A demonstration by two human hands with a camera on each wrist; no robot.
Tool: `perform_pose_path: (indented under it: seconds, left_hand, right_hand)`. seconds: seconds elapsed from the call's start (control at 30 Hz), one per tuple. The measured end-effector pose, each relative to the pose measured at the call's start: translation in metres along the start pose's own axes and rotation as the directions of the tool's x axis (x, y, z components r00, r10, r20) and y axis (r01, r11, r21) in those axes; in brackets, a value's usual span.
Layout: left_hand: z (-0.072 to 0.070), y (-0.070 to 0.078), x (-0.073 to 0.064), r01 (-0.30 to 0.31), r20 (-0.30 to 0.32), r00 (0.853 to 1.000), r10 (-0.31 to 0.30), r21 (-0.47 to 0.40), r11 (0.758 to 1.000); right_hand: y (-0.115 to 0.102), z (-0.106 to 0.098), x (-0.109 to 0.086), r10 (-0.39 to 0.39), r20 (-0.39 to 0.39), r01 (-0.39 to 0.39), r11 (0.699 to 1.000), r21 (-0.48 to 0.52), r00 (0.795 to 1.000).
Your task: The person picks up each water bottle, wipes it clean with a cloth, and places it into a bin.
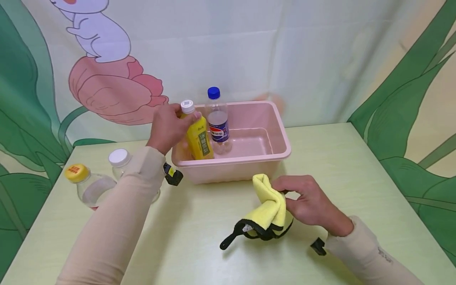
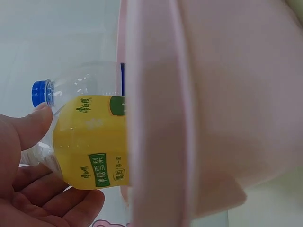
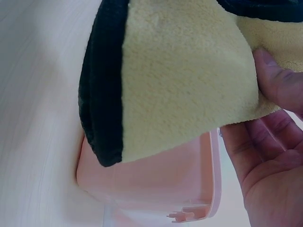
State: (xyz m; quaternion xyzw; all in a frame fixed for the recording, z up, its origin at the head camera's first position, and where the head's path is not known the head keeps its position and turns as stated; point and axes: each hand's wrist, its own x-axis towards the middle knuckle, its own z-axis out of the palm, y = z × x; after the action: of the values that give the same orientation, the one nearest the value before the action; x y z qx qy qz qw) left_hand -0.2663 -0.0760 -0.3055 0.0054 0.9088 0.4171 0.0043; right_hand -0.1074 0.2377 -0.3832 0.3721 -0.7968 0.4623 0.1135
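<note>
My left hand (image 1: 171, 126) is at the left end of a pink plastic basin (image 1: 235, 160), around the upper part of a yellow-labelled drink bottle (image 1: 200, 138) with a white cap. That bottle stands slightly tilted inside the basin; in the left wrist view the basin wall hides its lower part. Beside it is a clear bottle (image 1: 218, 128) with a blue cap and a blue label. In front of the basin, my right hand (image 1: 310, 202) pinches a folded yellow towel (image 1: 268, 206) with black edging and a hanging loop, between thumb and fingers.
Two more bottles are at the table's left, partly behind my left forearm: a yellow-capped bottle (image 1: 90, 186) and a white-capped bottle (image 1: 120, 160). A printed curtain (image 1: 228, 47) hangs behind the pale table (image 1: 356, 178).
</note>
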Motion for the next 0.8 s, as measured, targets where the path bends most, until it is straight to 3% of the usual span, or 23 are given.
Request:
perform_pose_path:
  seconds: [0.17, 0.8]
  left_hand:
    - [0.0044, 0.0005, -0.0022, 0.021, 0.038, 0.999, -0.021, 0.000, 1.000]
    - [0.0101, 0.0056, -0.0028, 0.005, 0.032, 0.999, -0.002, -0.071, 0.997]
  right_hand:
    - [-0.0009, -0.0008, -0.0009, 0.003, 0.000, -0.003, 1.000, -0.005, 1.000]
    - [-0.0038, -0.0036, -0.0036, 0.002, -0.005, -0.002, 1.000, -0.025, 1.000]
